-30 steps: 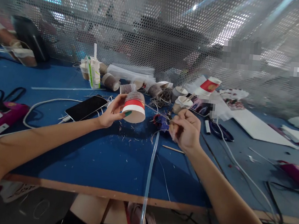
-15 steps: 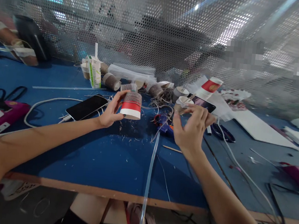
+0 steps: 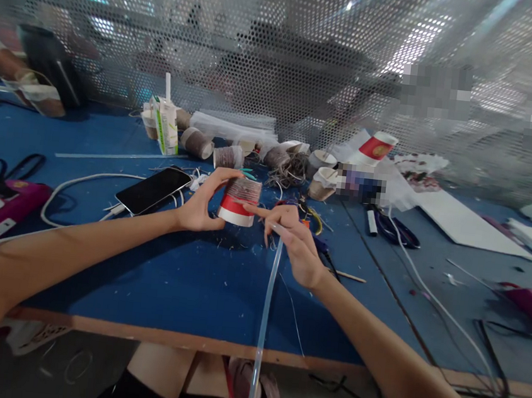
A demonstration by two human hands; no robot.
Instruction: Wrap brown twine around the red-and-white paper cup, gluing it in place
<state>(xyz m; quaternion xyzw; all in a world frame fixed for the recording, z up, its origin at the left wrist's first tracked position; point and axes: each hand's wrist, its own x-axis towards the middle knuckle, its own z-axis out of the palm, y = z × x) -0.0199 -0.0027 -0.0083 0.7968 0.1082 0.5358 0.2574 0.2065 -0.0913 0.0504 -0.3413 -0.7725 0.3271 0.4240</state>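
Note:
My left hand (image 3: 201,203) grips a red and white paper cup (image 3: 237,212) from its left side, thumb low and fingers behind. The cup is tilted, its white rim facing down. Grey-brown twine (image 3: 244,189) is wound in close rows round its upper part. My right hand (image 3: 295,237) is at the cup's right, its index finger stretched out and touching the red band just below the twine. The other fingers are loosely bent, and I see nothing held in them. Beyond this hand stands a small cup (image 3: 323,185) with a whitish top.
Behind lie twine-wrapped cups (image 3: 228,156), a twine tangle (image 3: 288,168) and a drink carton (image 3: 165,126). A phone (image 3: 153,191) with a white cable is at left. A clear glue stick (image 3: 267,313) juts over the table's front edge. Scissors (image 3: 398,232) and a wooden stick (image 3: 350,276) lie right.
My right hand has come from the small whitish-topped cup leftward to the wound cup, its index finger now on it. My left hand has moved the cup slightly right and down.

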